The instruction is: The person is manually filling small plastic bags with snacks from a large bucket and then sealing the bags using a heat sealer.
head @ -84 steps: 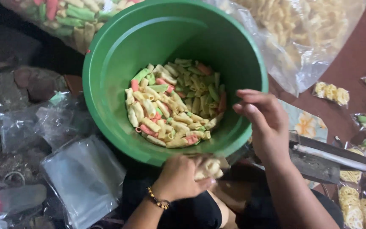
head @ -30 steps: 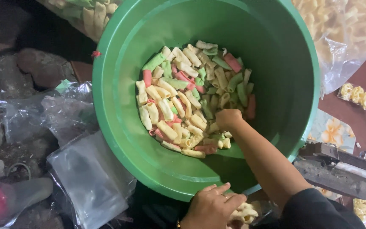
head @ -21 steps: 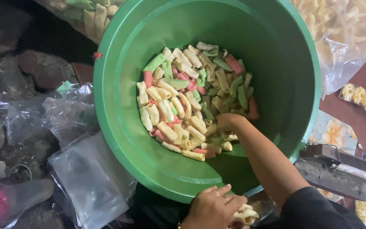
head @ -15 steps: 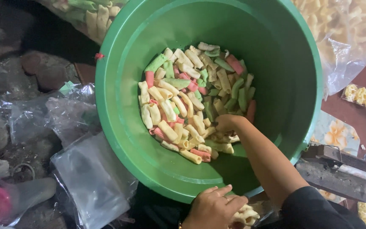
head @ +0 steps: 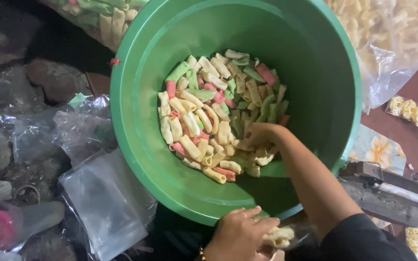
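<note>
At the far left lie crumpled clear plastic bags (head: 59,130), and one flat empty plastic bag (head: 105,203) rests just beside the green bucket (head: 136,121). At the top left, a big clear sack of mixed crackers (head: 100,17) touches the rim of the bucket.

The bucket fills the middle of the view. On its bottom lies a heap of tube-shaped crackers (head: 204,111) (cream, green and pink ones mixed together).

Below the near rim, the left hand (head: 240,234) is closed around a small clear bag with cream crackers (head: 277,237); the thumb and the fingers pinch the bag near its mouth. A bracelet shows at the wrist.

The right hand (head: 262,135) is deep inside the bucket, at the right side of the heap. Its fingers are curled down into the crackers and closed around some of them, but how many it holds I cannot tell. The forearm goes up over the near right wall of the bucket.

To the right of the arm stands a dark metal bag sealer (head: 388,188), near a floral cloth (head: 378,150). At the top right lies a large sack of yellow curly crackers (head: 388,34), and a small packet of yellow crackers (head: 409,110) lies on the brown floor.
</note>
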